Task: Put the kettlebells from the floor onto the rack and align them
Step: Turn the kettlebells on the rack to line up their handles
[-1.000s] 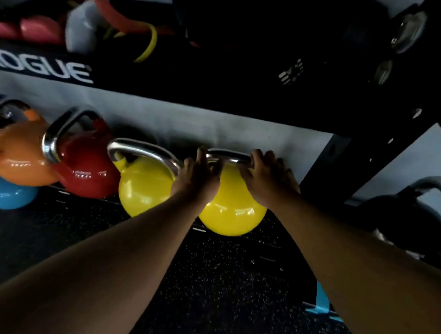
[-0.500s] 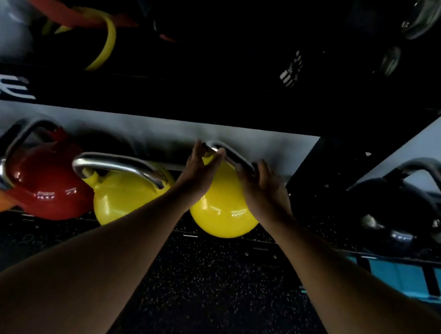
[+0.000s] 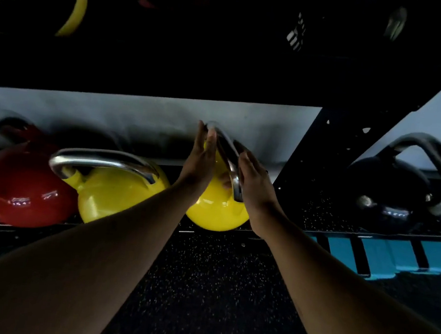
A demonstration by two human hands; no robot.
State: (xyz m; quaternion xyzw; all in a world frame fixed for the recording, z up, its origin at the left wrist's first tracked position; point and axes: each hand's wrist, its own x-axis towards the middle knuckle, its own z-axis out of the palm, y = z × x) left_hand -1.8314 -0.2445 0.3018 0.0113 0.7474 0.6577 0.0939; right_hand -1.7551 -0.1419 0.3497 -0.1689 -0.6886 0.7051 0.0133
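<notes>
A yellow kettlebell (image 3: pixel 214 214) sits on the rack's low shelf (image 3: pixel 317 216), and both my hands are on its steel handle. The handle now runs front to back. My left hand (image 3: pixel 198 162) lies with straight fingers against the handle's far end, thumb on top. At the near end, my right hand (image 3: pixel 255 181) wraps the handle with its thumb underneath. A second yellow kettlebell (image 3: pixel 114 197) stands just to the left, its handle lying crosswise, and a red kettlebell (image 3: pixel 23 191) is beside that.
A black kettlebell (image 3: pixel 388 199) rests to the right, beyond the rack's black upright (image 3: pixel 336 156). The dark upper shelf (image 3: pixel 222 81) hangs low overhead with bands and gear on it. A blue slatted block (image 3: pixel 380 255) lies at the right, next to the speckled rubber floor (image 3: pixel 214 301).
The yellow kettlebell's handle has turned from crosswise to front-to-back under my hands. My view has shifted right, so the orange and blue kettlebells have left the frame.
</notes>
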